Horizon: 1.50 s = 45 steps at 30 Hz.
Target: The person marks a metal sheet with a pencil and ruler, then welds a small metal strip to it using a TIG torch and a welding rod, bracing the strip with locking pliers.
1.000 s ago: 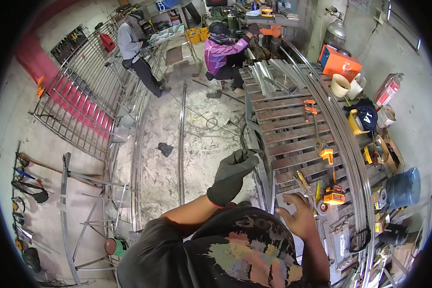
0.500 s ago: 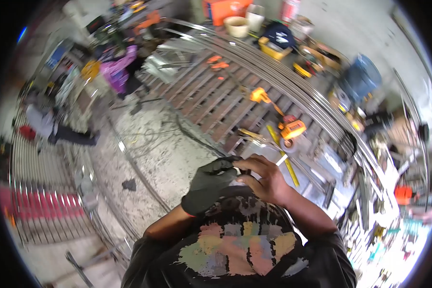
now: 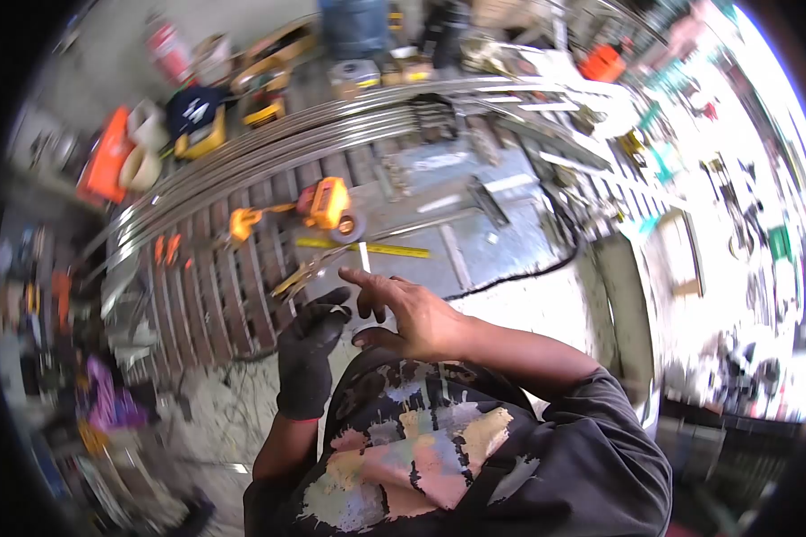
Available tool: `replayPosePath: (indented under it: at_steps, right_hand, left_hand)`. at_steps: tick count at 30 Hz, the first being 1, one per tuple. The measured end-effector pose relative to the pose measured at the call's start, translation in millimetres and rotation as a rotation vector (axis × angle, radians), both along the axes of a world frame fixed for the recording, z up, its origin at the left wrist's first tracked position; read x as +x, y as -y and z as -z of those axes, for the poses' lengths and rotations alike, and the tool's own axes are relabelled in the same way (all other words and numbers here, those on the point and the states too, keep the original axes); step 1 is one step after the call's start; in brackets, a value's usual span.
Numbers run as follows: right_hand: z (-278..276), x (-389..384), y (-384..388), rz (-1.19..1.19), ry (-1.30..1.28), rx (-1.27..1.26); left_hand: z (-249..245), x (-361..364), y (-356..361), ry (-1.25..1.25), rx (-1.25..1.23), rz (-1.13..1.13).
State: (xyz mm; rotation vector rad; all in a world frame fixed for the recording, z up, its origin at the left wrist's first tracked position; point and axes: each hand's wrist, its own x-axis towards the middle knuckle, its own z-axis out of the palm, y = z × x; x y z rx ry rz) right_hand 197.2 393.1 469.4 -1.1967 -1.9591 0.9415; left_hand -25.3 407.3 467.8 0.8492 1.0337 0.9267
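One small pale piece (image 3: 341, 310) shows at the fingertips of my gloved left hand (image 3: 307, 351); whether they pinch it, I cannot tell. My bare right hand (image 3: 410, 311) hangs just beside, fingers apart, near a yellow ruler (image 3: 396, 250).

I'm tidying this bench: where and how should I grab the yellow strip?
Pinch the yellow strip near its right end, probably with the bare right hand from the near side. It looks flat and narrow, and that end lies clear on the grey sheet, while the disc and white strip crowd its middle.
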Motion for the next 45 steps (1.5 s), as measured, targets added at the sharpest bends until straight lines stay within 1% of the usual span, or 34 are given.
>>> replayPosePath:
  at_steps: [3,4,7,8,10,12,13,15,16,19,20,23,24,27,28,29,30,32,34,35,36,39,45]
  right_hand:
    - [-11,18,28,0.208,-0.06,-0.131]
    - [-11,22,39,0.269,-0.068,-0.114]
    - [-7,33,74,0.431,-0.189,-0.178]
    - [-6,34,84,0.488,-0.201,-0.174]
    - [0,35,104,0.621,-0.194,-0.164]
    - [9,34,121,0.714,-0.21,-0.159]
    - [16,34,128,0.753,-0.188,-0.124]
    - [13,31,136,0.821,-0.148,-0.113]
    - [10,32,138,0.847,-0.086,-0.165]
    - [25,45,143,0.742,0.101,-0.009]
    - [24,47,143,0.766,0.112,-0.044]
    - [10,57,134,0.778,-0.033,-0.159]
    - [8,63,127,0.766,-0.084,-0.148]
    - [-4,82,111,0.764,-0.124,-0.287]
    - [8,91,106,0.735,-0.095,-0.161]
    - [11,100,101,0.709,-0.098,-0.108]
    - [9,105,97,0.723,-0.141,-0.106]
    - [8,122,88,0.696,-0.112,-0.095]
    - [11,147,80,0.621,0.031,-0.076]
    - [5,157,74,0.539,-0.006,-0.002]
    - [5,165,70,0.526,-0.012,-0.007]
    - [5,180,59,0.522,-0.031,-0.013]
    - [4,193,43,0.453,-0.061,-0.017]
  left_hand:
    - [5,18,-19,-0.003,0.041,0.097]
    - [6,24,-24,-0.001,0.012,0.125]
    - [4,44,-34,0.016,0.08,0.225]
    - [8,49,-36,0.025,0.069,0.24]
    - [15,60,-40,0.04,0.094,0.302]
    - [6,72,-42,0.081,0.073,0.367]
    - [0,76,-41,0.067,0.105,0.388]
    - [-8,82,-40,0.043,0.174,0.432]
    - [-8,84,-39,0.048,0.188,0.433]
    - [-8,92,-38,0.021,0.135,0.457]
    - [-9,97,-35,0.04,0.088,0.419]
    - [-15,106,-33,0.082,0.145,0.372]
    - [-17,108,-34,0.023,0.154,0.365]
    - [-17,115,-33,0.056,0.173,0.328]
    - [-14,118,-34,0.101,0.171,0.308]
    - [-14,123,-32,0.105,0.157,0.272]
    - [-14,129,-31,0.112,0.147,0.238]
    - [-18,141,-29,0.137,0.138,0.184]
    - [-22,152,-25,0.13,0.127,0.139]
    - [-23,157,-23,0.125,0.118,0.121]
    - [-18,162,-23,0.201,0.123,0.099]
    - [-20,177,-21,0.256,0.108,0.053]
    - [-26,191,-16,0.169,0.101,-0.051]
